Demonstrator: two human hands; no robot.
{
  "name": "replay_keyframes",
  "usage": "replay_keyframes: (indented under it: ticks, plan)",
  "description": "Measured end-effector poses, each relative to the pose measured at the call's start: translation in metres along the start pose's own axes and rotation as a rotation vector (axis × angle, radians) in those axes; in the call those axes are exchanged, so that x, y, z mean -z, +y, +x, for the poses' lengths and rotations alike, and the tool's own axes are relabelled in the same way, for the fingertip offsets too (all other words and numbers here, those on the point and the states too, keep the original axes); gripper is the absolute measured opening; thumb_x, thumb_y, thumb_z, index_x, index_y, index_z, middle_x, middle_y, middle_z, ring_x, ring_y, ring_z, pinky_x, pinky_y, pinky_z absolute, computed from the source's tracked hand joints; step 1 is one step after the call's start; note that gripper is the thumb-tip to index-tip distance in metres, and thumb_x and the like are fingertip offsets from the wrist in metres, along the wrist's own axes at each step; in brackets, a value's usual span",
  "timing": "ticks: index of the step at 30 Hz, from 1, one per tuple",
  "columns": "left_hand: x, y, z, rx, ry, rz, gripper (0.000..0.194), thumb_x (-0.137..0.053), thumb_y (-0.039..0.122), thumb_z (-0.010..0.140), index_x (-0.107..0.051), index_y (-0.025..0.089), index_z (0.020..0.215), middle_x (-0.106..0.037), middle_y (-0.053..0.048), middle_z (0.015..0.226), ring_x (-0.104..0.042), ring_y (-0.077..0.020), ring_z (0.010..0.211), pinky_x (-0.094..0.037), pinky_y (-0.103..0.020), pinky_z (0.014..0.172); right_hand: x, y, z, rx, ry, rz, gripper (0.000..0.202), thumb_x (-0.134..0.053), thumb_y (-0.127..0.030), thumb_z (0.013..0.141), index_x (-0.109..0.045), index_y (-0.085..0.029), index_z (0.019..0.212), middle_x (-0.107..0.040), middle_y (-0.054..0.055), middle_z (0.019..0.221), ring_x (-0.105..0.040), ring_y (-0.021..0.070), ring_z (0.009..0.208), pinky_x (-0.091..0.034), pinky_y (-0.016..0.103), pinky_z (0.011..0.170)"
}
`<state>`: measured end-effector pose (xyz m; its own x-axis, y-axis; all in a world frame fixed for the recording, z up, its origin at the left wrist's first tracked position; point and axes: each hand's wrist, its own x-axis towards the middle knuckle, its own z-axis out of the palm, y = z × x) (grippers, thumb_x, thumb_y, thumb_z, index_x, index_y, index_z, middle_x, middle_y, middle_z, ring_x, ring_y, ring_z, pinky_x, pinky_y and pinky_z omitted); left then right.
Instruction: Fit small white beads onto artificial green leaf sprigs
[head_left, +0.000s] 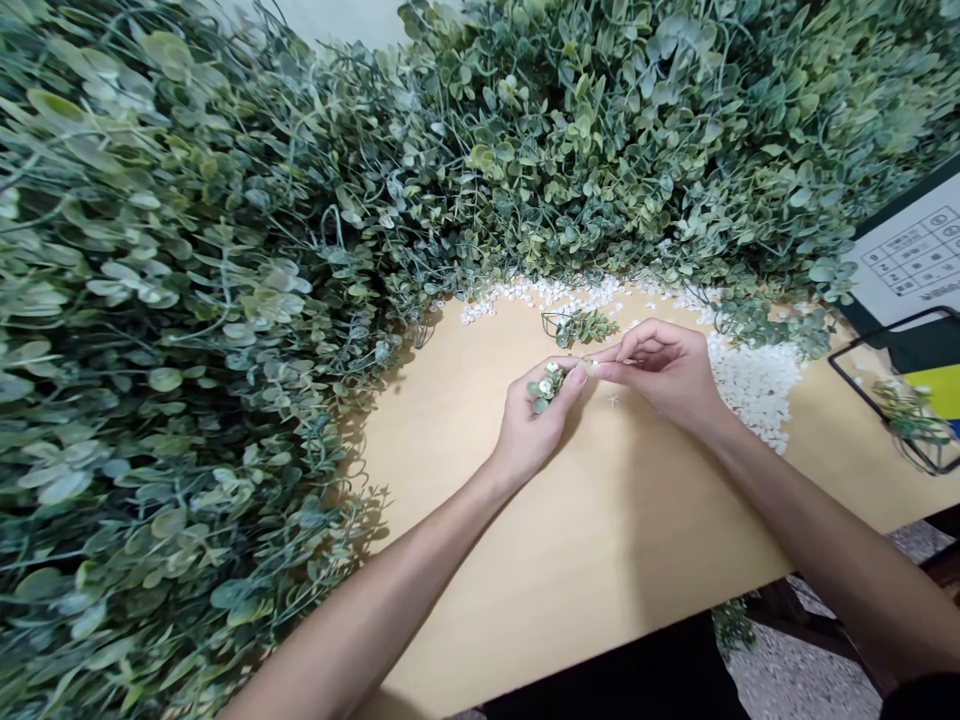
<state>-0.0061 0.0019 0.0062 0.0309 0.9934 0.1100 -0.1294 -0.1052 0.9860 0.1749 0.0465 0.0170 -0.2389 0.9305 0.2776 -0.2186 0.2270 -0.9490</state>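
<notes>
My left hand [534, 418] is closed round a small green sprig [550, 385] that carries a few white pieces among its leaves. Thumb and fingers of my right hand [664, 368] are pinched together at the sprig's tip, touching my left fingertips; whatever lies in that pinch is too small to make out. Just below the fingertips a tiny pale star-shaped piece [613, 400] rests on the wooden table [480, 600]. A loose green sprig [585, 326] lies behind my hands.
Piled green foliage [300, 250] lines the left and back. Small white pieces [750, 385] lie heaped right of my right hand and scattered behind. At the far right are a printed sheet [911, 260] and a black wire frame [862, 385] with sprigs.
</notes>
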Motion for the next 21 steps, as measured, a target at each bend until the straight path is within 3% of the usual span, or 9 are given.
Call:
replay_keyframes:
  ticks: [21]
  plan:
    - [-0.0016, 0.0076, -0.0015, -0.044, 0.000, 0.061, 0.026, -0.074, 0.044, 0.093, -0.075, 0.018, 0.089, -0.059, 0.002, 0.062, -0.053, -0.0124, 0.057, -0.055, -0.030, 0.079, -0.0024, -0.0001, -0.0017, -0.047, -0.031, 0.009, 0.039, -0.100, -0.042, 0.064, -0.067, -0.022, 0.072, -0.082, 0.004, 0.081, -0.081, 0.0236, 0.078, -0.068, 0.035, 0.076]
